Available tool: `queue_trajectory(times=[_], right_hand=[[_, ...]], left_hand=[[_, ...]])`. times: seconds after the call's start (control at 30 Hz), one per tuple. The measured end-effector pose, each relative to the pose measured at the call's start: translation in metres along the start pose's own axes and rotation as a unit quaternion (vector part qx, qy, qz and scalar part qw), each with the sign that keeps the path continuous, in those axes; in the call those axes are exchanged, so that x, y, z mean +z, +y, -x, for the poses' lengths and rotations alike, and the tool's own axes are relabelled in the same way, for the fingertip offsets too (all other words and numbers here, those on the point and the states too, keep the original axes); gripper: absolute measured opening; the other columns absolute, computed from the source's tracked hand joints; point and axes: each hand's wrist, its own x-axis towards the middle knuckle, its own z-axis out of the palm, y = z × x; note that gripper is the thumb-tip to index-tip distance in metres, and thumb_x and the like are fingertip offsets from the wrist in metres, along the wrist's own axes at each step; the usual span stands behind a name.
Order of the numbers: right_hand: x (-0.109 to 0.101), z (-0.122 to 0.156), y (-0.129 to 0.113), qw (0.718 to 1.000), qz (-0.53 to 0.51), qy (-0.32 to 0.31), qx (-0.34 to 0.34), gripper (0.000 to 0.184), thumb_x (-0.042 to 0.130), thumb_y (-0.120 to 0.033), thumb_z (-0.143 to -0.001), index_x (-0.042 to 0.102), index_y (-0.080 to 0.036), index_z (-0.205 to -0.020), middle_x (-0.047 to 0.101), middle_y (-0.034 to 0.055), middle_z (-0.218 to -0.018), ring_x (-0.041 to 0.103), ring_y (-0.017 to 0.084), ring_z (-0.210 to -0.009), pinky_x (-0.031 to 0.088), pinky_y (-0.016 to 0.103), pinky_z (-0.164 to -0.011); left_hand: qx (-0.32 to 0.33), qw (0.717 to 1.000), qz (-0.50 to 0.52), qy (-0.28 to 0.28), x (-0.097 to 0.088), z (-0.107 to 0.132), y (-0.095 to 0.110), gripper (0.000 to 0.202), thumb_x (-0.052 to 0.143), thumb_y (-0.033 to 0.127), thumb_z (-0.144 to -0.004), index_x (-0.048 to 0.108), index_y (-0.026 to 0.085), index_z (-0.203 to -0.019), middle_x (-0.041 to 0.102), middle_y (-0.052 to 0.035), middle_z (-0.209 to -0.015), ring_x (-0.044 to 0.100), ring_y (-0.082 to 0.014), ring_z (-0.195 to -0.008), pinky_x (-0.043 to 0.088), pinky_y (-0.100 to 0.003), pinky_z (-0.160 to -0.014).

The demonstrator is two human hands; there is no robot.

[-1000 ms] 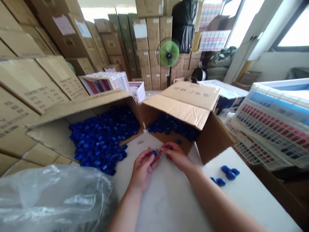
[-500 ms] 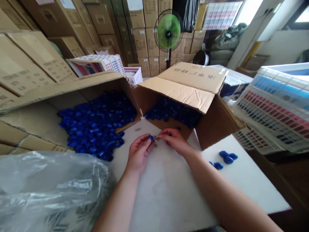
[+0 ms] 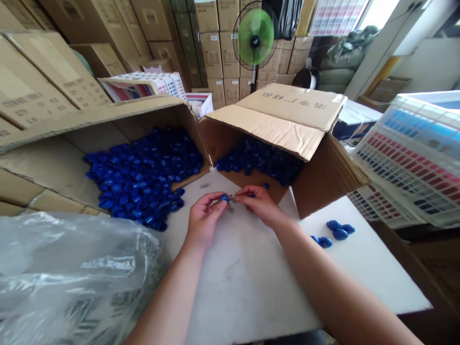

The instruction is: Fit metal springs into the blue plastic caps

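Pretty bright, daylight blowing out the window (image 3: 377,10) past the desk (image 3: 362,268), soft shadows, glare on the plastic sheet (image 3: 72,282) left of it, edges warped fisheye-style.

Two open cardboard boxes (image 3: 287,108) hold hundreds of blue plastic caps (image 3: 143,177); five loose caps (image 3: 340,234) lie right of the boxes; one green standing fan (image 3: 256,36) is behind them.

Left hand (image 3: 203,223) and right hand (image 3: 260,205) are held close together at midline, fingers (image 3: 218,197) curled in a pinch; both forearms (image 3: 334,282) are extended forward, wrists slightly bent.
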Motion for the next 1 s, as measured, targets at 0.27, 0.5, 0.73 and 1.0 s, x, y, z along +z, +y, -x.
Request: queue_trajectory(times=[0.27,0.5,0.73,1.0], right_hand=[[-0.0003,-0.0011,0.0043,1.000,0.020,-0.021,0.011,0.065,0.062,-0.070,-0.070,0.062,-0.009,-0.093,0.059,0.0050,-0.088,0.032,-0.003,-0.052,0.020,0.010,-0.046],[0.0017,-0.0020,0.0050,0.999,0.012,-0.035,0.006,0.065,0.060,-0.070,-0.072,0.062,-0.009,-0.095,0.060,0.0051,-0.091,0.033,-0.003,-0.054,0.023,0.010,-0.047],[0.0059,0.0021,0.0010,0.999,-0.005,-0.043,-0.014,0.062,0.064,-0.064,-0.071,0.060,-0.010,-0.101,0.058,0.0045,-0.093,0.036,-0.003,-0.057,0.028,0.008,-0.051],[0.0074,0.0046,-0.0010,0.998,-0.020,-0.049,-0.016,0.059,0.068,-0.057,-0.070,0.061,-0.011,-0.108,0.059,0.0051,-0.099,0.041,-0.003,-0.063,0.031,0.007,-0.055]], left_hand=[[0.065,0.994,-0.080,0.028,-0.0029,-0.0010,-0.0007,0.034,0.077,0.026,-0.070,0.068,0.017,-0.101,0.072,-0.0054,-0.095,0.067,-0.0112,-0.083,0.053,-0.021,-0.079],[0.036,0.999,0.009,0.008,0.0003,-0.0016,0.0004,0.030,0.076,0.026,-0.071,0.066,0.018,-0.098,0.068,-0.0047,-0.100,0.067,-0.0160,-0.093,0.056,-0.031,-0.085],[0.058,0.996,-0.058,0.045,0.0015,-0.0016,-0.0012,0.038,0.078,0.031,-0.068,0.065,0.015,-0.101,0.067,-0.0063,-0.096,0.067,-0.0146,-0.078,0.056,-0.025,-0.066],[0.061,0.991,-0.061,0.099,0.0007,-0.0023,-0.0018,0.039,0.081,0.027,-0.062,0.065,0.014,-0.096,0.070,-0.0051,-0.086,0.068,-0.0144,-0.073,0.055,-0.028,-0.076]])
